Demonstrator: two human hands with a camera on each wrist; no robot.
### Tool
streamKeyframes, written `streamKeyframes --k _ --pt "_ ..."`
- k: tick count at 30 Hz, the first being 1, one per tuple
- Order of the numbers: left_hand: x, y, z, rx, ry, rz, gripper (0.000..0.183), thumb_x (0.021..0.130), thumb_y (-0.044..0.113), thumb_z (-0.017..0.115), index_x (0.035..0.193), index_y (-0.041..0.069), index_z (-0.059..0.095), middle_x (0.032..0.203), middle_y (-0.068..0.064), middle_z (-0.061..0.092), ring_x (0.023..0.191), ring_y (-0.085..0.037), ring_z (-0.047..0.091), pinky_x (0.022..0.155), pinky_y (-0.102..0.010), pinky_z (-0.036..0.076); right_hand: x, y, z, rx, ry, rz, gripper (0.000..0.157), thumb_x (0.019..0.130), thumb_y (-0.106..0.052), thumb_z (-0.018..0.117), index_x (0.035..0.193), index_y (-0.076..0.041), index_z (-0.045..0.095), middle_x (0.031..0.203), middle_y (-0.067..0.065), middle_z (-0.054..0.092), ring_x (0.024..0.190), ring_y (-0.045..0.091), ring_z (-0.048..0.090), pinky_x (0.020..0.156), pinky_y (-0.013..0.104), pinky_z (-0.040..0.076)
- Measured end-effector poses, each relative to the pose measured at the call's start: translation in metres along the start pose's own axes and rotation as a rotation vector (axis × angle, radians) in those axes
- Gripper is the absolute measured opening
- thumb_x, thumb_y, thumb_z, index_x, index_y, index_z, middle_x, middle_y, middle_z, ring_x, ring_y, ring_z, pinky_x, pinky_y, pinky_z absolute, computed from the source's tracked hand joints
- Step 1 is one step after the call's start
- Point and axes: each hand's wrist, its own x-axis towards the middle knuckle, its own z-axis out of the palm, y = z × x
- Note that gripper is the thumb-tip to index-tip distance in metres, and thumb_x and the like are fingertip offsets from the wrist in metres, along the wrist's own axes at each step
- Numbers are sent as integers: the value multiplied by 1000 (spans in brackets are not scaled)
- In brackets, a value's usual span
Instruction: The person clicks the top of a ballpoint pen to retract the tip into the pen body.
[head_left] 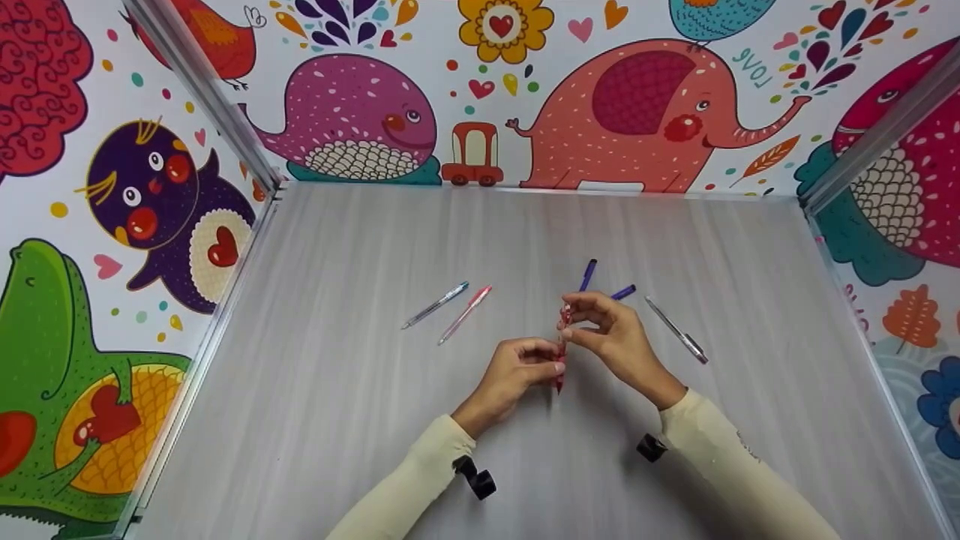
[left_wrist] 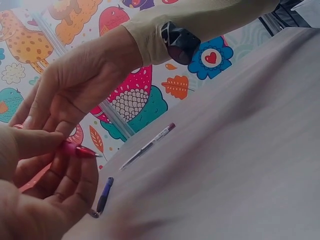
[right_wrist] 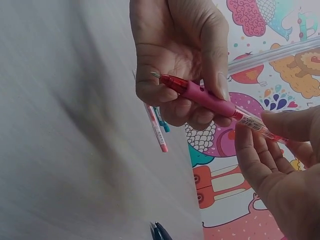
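Two pens (head_left: 435, 306) on table (head_left: 352, 232), left of held pen (right_wrist: 215, 103), another pen (head_left: 676, 330) right

The person wears long, close-fitting sleeves of pale cream, both reaching the wrist. The right sleeve (head_left: 750, 480) bears small dark marks (head_left: 748, 446) on its outer side and has soft creases. A black two-part block (head_left: 482, 484) sits by the left sleeve (head_left: 409, 487); a glossy black block (head_left: 651, 448) sits by the right. The left grip (head_left: 514, 375) and right grip (head_left: 619, 339) are bare.
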Motion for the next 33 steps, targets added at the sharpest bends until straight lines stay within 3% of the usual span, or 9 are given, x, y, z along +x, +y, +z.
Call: streamKeyframes --k 2,6,9,11,15,21,26,33 --pt "1 0 0 7 8 5 31 96 -6 77 122 -20 69 110 -19 76 92 -15 73 80 -29 62 0 1 0 -3 0 -5 45 93 16 78 136 10 66 118 19 72 105 19 74 86 30 64" --pt "1 -2 -2 61 31 27 32 97 -5 77 123 -21 69 111 -22 77 91 -14 73 81 -28 62 -2 3 0 -18 17 -3 47 92 17 78 137 10 63 118 30 68 106 20 74 87 29 64" --pt "1 -2 -4 132 51 52 28 97 -3 78 121 -17 73 113 -28 76 91 -13 73 82 -26 61 -2 4 0 -19 27 -1 48 92 17 78 137 10 62 119 36 66 107 21 75 89 29 63" --pt "1 -2 -6 181 62 67 26 97 -1 78 120 -14 75 111 -24 78 92 -13 72 82 -25 60 -2 4 0 -3 29 0 47 93 17 77 137 10 61 120 39 65 107 22 76 90 31 64" --pt "1 -1 -8 233 82 81 24 98 1 79 118 -10 78 105 -12 79 88 -12 70 78 -23 57 -2 5 0 26 36 3 44 94 17 76 135 11 61 119 37 65 107 23 78 89 35 65" --pt "1 -1 -10 245 80 78 24 99 2 78 120 -11 77 99 -5 77 83 -15 67 74 -26 55 -2 6 -1 31 40 -3 44 94 16 76 135 9 61 118 23 71 106 25 78 87 39 65" --pt "1 -1 -11 229 106 55 21 100 1 77 118 -8 78 99 -5 77 87 -29 71 75 -28 58 -2 8 -2 64 46 1 48 94 17 76 137 10 57 118 23 71 106 28 77 87 41 65" --pt "1 -1 -16 223 124 56 17 101 4 78 117 -1 80 102 -7 76 95 -45 70 80 -32 61 -6 10 -3 70 69 45 51 95 14 77 140 10 52 120 34 67 106 28 77 88 40 65"
